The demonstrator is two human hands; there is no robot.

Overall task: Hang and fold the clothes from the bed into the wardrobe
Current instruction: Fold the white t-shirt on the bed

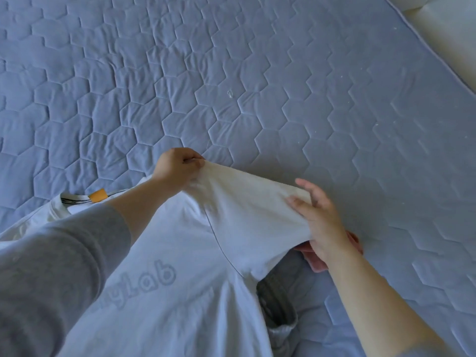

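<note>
A white T-shirt (185, 253) with pale grey lettering lies spread on the blue quilted bed (231, 86); its collar with an orange tag sits at the left. My left hand (175, 167) pinches the top corner of the right sleeve and lifts it. My right hand (318, 217) holds the sleeve's hem edge with thumb and lower fingers while the other fingers stay spread. The sleeve is stretched taut between both hands, raised off the bed.
A grey garment (279, 302) lies partly under the shirt at the lower right. A pink cloth (319, 264) peeks out beneath my right wrist. A white surface (448, 34) borders the bed's edge at the top right.
</note>
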